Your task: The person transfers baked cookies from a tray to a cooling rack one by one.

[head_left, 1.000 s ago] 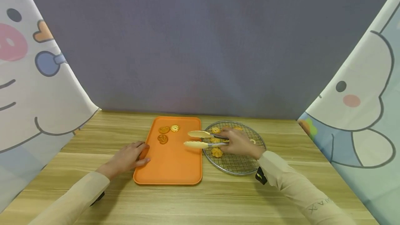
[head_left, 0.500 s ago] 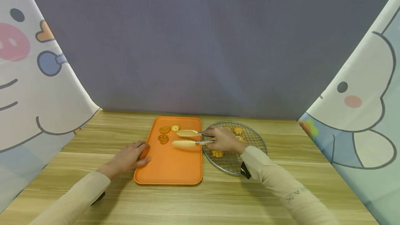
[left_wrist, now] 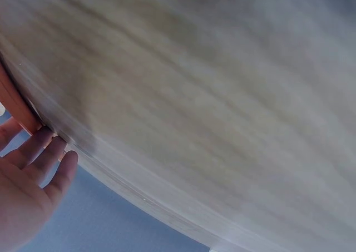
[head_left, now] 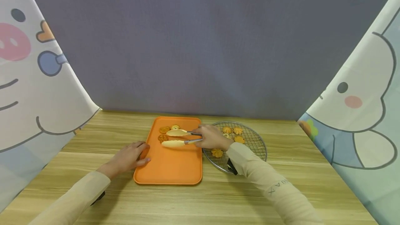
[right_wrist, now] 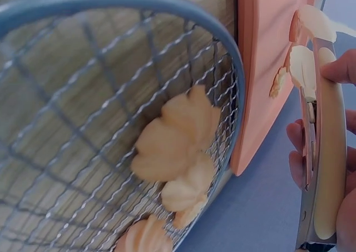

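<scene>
My right hand (head_left: 211, 137) grips silver metal tongs with cream tips (head_left: 174, 143) over the flat orange tray (head_left: 168, 167); my loose left hand (head_left: 126, 158) touches the tray's left edge. A soft squeeze seems safest.

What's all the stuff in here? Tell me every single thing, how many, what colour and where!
tray: one, orange, on the table
brown cookies: two, on the tray
pale cookie: one, yellow, on the tray
wire rack: one, silvery, right of the tray
rack cookies: at least five, golden, some maybe hidden
tongs: one, cream and metal, over the tray
table: one, wood-brown, underneath
backdrop: one, grey-purple, behind
cartoon sheets: two, pale, at the sides
sleeves: two, cream, on the arms
left hand: one, touching the tray's edge
right hand: one, holding the tongs
</scene>
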Available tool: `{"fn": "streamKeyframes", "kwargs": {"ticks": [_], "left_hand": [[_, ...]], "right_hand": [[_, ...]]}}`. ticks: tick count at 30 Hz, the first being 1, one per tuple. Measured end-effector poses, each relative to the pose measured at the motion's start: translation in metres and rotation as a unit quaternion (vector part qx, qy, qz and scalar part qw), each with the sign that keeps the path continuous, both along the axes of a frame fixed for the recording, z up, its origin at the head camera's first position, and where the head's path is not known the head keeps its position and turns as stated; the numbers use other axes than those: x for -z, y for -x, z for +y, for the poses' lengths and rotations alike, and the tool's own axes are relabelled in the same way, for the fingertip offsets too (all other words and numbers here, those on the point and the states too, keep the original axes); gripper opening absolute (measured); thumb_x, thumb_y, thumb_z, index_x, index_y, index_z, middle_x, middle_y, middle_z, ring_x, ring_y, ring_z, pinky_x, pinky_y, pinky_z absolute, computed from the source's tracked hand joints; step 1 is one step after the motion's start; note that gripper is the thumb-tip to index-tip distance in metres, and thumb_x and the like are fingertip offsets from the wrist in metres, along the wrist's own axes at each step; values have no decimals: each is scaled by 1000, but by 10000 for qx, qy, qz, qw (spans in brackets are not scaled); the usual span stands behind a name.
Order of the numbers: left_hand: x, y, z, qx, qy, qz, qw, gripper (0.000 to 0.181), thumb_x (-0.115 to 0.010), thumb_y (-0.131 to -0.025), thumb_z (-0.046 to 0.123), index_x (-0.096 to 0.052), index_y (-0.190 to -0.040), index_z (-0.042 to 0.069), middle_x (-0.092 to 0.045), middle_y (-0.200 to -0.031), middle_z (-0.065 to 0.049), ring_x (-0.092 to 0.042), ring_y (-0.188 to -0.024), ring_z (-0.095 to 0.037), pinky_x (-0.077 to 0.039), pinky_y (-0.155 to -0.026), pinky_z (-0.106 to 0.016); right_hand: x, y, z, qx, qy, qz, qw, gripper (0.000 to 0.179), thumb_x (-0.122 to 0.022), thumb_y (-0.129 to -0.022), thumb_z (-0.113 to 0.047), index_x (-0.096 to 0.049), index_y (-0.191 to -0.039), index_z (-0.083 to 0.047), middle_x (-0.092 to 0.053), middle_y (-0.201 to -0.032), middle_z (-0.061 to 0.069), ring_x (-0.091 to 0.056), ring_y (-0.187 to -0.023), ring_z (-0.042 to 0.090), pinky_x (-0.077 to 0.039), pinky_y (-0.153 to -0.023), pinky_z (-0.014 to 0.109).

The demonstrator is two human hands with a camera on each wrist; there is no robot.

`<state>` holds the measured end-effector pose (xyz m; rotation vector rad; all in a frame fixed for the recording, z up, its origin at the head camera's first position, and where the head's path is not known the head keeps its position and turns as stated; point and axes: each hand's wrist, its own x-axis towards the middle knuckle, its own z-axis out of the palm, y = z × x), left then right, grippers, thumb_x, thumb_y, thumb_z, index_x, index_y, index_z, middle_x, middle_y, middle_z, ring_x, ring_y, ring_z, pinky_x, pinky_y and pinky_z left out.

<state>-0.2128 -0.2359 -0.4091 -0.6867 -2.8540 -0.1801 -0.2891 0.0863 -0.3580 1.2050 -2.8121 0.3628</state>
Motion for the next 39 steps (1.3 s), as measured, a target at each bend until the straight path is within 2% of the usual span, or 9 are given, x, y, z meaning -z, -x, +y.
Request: {"fn": "streamKeyframes", "kwargs": {"ticks": [6,13,19,28,34,39], "left_hand": [[0,1,0,-22,10,-27,10000,49,-64,-82,38,-58,-114,2,-57,-117,-20,-58,-101,-41,-46,-82,-56],[-3,0,1,-50,1,-124,9999,50,-64,-83,39,-58,-116,2,-56,-119,-21,-56,-103,-41,-46,-82,-56],[-5,0,2,13,13,-126,9999,49,-64,-82,41,-58,-114,4,-56,-118,-21,-57,-101,-41,-46,-81,-56],[-5,0,2,22,8,-156,9999,48,-63,-83,40,-58,-114,3,-55,-119,-22,-56,-101,-42,-45,-82,-57],[-4,0,1,-36,-28,-203,9998,49,-62,-84,39,-57,-116,3,-54,-121,-22,-55,-105,-43,-45,-85,-57],[-4,-1,1,-40,-38,-203,9998,49,-62,-84,39,-57,-116,2,-54,-121,-22,-55,-105,-42,-45,-84,-57]], "right_hand": [[3,5,-10,12,-131,35,9999,44,-64,-80,-29,-61,-121,-15,-63,-109,2,-53,-73,10,-38,-54,22],[6,9,-17,3,-29,-103,9999,47,-66,-78,-28,-61,-121,-11,-63,-109,4,-50,-68,9,-34,-51,21],[6,9,-21,10,-34,-149,9999,47,-66,-79,-27,-60,-122,-11,-63,-108,4,-52,-72,9,-35,-52,21],[7,10,-22,-2,-78,-231,9997,48,-66,-78,-26,-59,-123,-11,-62,-99,8,-34,-53,8,-24,-44,20],[6,9,-22,28,-20,-249,9997,47,-65,-79,-26,-59,-123,-12,-62,-99,6,-38,-59,8,-28,-49,21],[7,9,-22,63,-53,-217,9997,46,-65,-79,-27,-60,-123,-13,-62,-96,6,-38,-57,9,-27,-48,21]]}}
